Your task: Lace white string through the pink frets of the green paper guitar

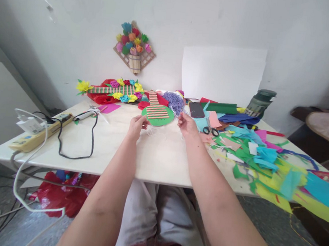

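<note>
A small guitar-shaped craft lies in front of me, with a green oval body, striped pinkish sticks across it and a striped neck pointing away. My left hand is closed at the left edge of its green body, fingertips pinched against it. Just right of the body, my right hand has its fingers pinched together; what they hold, if anything, is too small to name. Some white thread shows below the craft. Behind my right hand sits a tangled heap of purple yarn.
Scissors, a phone and many paper scraps spread over the right. A larger flower-trimmed guitar craft lies back left. A power strip, black cable and glue gun occupy the left. A bottle stands back right.
</note>
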Demonstrator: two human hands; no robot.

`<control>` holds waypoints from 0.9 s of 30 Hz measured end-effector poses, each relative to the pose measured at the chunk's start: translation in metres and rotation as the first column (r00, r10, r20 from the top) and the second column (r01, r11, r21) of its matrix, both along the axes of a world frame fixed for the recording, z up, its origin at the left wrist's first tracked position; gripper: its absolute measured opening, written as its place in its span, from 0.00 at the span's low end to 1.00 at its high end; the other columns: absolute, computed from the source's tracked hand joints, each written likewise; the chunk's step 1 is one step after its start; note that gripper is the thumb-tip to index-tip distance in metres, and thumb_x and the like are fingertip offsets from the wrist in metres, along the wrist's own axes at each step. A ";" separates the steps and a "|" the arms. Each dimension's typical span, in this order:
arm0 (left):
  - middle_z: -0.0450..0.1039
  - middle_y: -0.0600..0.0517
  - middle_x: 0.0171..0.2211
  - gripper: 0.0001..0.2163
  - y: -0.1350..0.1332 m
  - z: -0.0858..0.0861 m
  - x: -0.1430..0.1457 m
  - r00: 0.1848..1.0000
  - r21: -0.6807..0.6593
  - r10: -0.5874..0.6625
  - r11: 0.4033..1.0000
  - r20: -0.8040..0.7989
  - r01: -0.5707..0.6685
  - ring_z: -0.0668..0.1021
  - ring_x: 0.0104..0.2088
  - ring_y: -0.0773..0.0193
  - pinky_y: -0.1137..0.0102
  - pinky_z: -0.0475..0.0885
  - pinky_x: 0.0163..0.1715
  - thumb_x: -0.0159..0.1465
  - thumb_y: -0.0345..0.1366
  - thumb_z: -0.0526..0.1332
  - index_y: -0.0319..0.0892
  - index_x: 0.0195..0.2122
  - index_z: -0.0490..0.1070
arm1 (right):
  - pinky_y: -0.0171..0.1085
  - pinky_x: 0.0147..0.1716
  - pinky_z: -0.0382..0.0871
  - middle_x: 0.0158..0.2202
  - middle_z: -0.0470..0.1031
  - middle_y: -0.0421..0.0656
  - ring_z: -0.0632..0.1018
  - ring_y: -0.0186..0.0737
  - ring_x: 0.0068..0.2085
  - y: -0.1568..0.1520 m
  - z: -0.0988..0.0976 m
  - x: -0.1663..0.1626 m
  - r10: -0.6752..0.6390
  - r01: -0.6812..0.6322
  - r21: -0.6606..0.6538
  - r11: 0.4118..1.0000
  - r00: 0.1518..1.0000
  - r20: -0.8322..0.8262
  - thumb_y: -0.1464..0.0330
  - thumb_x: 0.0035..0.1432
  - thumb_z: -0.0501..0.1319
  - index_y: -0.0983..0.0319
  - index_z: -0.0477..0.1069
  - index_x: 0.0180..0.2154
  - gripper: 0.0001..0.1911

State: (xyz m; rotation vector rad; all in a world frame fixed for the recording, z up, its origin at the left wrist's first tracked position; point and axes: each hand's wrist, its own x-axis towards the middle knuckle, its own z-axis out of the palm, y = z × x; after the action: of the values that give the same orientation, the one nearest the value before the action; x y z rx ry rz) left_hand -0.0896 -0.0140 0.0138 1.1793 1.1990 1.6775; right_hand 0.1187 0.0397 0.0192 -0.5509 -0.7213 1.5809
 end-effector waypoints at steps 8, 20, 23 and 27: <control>0.72 0.51 0.23 0.12 0.002 -0.004 -0.008 0.779 -0.114 0.144 0.957 -0.610 -0.266 0.71 0.25 0.65 0.71 0.65 0.26 0.50 0.45 0.58 0.41 0.22 0.70 | 0.24 0.13 0.59 0.16 0.70 0.37 0.65 0.23 0.15 0.000 0.000 0.002 -0.033 0.034 -0.084 0.996 0.999 0.019 0.71 0.54 0.57 0.65 0.69 0.24 0.08; 0.73 0.45 0.29 0.03 0.002 -0.005 -0.012 0.500 -0.020 0.187 0.925 -0.846 -0.380 0.72 0.40 0.52 0.62 0.65 0.39 0.49 0.35 0.60 0.43 0.21 0.67 | 0.28 0.20 0.67 0.17 0.71 0.37 0.67 0.26 0.16 0.002 -0.003 0.004 0.030 -0.009 -0.149 0.989 0.990 0.139 0.70 0.54 0.58 0.63 0.69 0.26 0.06; 0.72 0.49 0.26 0.07 0.005 0.004 -0.021 0.829 0.017 0.372 0.916 -0.418 -0.402 0.75 0.33 0.61 0.67 0.68 0.35 0.50 0.38 0.59 0.41 0.24 0.64 | 0.31 0.23 0.70 0.17 0.71 0.37 0.67 0.27 0.17 0.002 -0.002 0.008 0.026 -0.008 -0.164 0.986 0.994 0.110 0.69 0.54 0.58 0.62 0.69 0.26 0.06; 0.74 0.49 0.28 0.09 0.002 0.023 -0.032 0.948 0.061 0.270 0.957 0.167 -0.283 0.76 0.30 0.67 0.70 0.70 0.33 0.50 0.38 0.60 0.41 0.26 0.60 | 0.35 0.28 0.72 0.19 0.72 0.37 0.68 0.28 0.18 0.005 -0.003 0.013 0.098 -0.088 -0.135 0.987 0.993 0.069 0.67 0.55 0.57 0.62 0.69 0.28 0.06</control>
State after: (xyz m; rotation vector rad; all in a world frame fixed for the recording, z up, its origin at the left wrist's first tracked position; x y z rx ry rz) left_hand -0.1213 -0.0120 0.0373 0.9387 1.2489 2.0077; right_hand 0.1316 0.0444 0.0162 -0.6856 -0.7112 1.7112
